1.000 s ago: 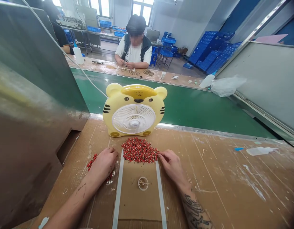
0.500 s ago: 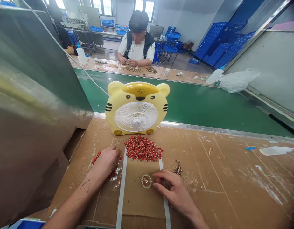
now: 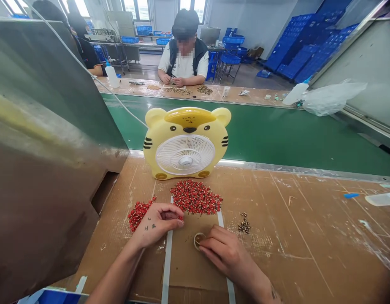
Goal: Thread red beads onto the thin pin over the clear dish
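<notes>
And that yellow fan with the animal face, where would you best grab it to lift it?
The fan is probably best held by its two sides, below the ears, a hand coming from each flank: it stands upright, broad and rounded there, while the red pile lies close before its front.

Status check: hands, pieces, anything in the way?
Left hand pinching red piece. Right hand at cup, grip unclear. Fan behind red pile, apart from both hands.

No words can be read. Print on the white shirt opposite, the mark on the fan hub and dark marks on the left hand are illegible.
</notes>
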The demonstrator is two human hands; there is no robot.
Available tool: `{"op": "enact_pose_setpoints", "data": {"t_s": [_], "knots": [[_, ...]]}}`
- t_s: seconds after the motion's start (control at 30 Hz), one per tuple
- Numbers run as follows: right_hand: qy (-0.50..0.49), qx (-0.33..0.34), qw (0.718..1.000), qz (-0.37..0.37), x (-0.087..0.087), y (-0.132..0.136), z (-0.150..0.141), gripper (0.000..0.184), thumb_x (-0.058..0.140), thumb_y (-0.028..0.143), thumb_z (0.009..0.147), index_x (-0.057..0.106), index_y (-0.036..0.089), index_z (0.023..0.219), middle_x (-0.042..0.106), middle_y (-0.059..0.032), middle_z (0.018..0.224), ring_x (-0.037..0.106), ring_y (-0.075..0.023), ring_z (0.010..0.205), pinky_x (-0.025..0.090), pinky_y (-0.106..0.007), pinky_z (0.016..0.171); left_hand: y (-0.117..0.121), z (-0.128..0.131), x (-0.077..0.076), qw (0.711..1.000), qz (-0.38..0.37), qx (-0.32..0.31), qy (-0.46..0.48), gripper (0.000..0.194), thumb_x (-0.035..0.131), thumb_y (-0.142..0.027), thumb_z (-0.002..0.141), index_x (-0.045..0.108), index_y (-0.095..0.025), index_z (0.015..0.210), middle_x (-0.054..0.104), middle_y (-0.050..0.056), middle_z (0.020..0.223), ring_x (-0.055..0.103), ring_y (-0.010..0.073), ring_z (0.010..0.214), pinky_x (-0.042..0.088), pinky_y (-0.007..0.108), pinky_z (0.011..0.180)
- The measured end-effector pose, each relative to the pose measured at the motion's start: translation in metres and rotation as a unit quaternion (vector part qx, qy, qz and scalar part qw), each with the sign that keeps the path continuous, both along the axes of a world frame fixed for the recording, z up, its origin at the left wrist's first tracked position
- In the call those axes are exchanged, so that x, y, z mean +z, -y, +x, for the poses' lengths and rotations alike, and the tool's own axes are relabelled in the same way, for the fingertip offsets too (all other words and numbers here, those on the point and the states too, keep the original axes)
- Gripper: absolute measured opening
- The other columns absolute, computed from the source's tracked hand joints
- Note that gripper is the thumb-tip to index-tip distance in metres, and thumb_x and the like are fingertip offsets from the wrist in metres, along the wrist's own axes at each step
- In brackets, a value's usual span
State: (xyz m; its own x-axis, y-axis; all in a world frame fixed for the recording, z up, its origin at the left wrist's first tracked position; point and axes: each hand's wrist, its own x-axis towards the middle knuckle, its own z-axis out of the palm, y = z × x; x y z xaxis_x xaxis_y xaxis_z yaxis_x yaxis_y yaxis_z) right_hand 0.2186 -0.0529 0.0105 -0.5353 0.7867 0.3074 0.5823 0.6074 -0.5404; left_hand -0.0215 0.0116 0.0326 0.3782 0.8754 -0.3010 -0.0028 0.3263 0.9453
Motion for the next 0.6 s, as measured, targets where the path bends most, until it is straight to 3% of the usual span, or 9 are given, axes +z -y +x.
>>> {"op": "enact_pose_setpoints", "data": {"t_s": [0.1, 0.3, 0.5, 0.6], "knots": [[0.025, 0.005, 0.999, 0.027, 0.001, -0.005, -0.003, 0.014, 0.056, 0.016, 0.096, 0.066, 0.018, 0.087, 0.062, -0.0037, 0.072, 0.053, -0.0172, 0.068, 0.041, -0.028, 0.063, -0.001, 0.007, -0.010, 1.000, -0.013, 0.004, 0.005, 0.016, 0.082, -0.022, 0.064, 0.078, -0.015, 0.079, 0.074, 0.004, 0.073, 0.064, 0.0140, 0.066, 0.048, 0.023, 0.064], [0.026, 0.002, 0.999, 0.041, 0.003, -0.010, 0.000, 0.022, 0.051, 0.018, 0.098, 0.065, 0.018, 0.081, 0.060, -0.0035, 0.069, 0.051, -0.0174, 0.067, 0.040, -0.029, 0.060, 0.000, 0.004, -0.025, 0.999, 0.036, -0.008, -0.023, 0.014, 0.078, -0.023, 0.070, 0.082, -0.018, 0.082, 0.078, 0.009, 0.092, 0.067, 0.0204, 0.087, 0.050, 0.029, 0.081], [0.038, 0.016, 0.998, 0.040, 0.002, -0.012, 0.006, 0.025, 0.049, 0.016, 0.098, 0.063, 0.018, 0.077, 0.058, -0.0035, 0.068, 0.048, -0.0174, 0.066, 0.038, -0.029, 0.060, 0.007, 0.013, -0.026, 1.000, 0.001, 0.016, -0.010, 0.023, 0.079, -0.020, 0.066, 0.081, -0.017, 0.089, 0.077, 0.005, 0.078, 0.067, 0.0176, 0.073, 0.051, 0.026, 0.069], [0.035, 0.031, 0.999, 0.024, 0.000, -0.014, 0.006, 0.024, 0.050, 0.015, 0.097, 0.063, 0.017, 0.077, 0.058, -0.0039, 0.068, 0.048, -0.0176, 0.067, 0.038, -0.030, 0.060, 0.009, 0.018, -0.028, 1.000, -0.004, 0.022, -0.007, 0.014, 0.080, -0.022, 0.066, 0.081, -0.016, 0.079, 0.077, 0.006, 0.075, 0.066, 0.0166, 0.068, 0.049, 0.025, 0.066]]}}
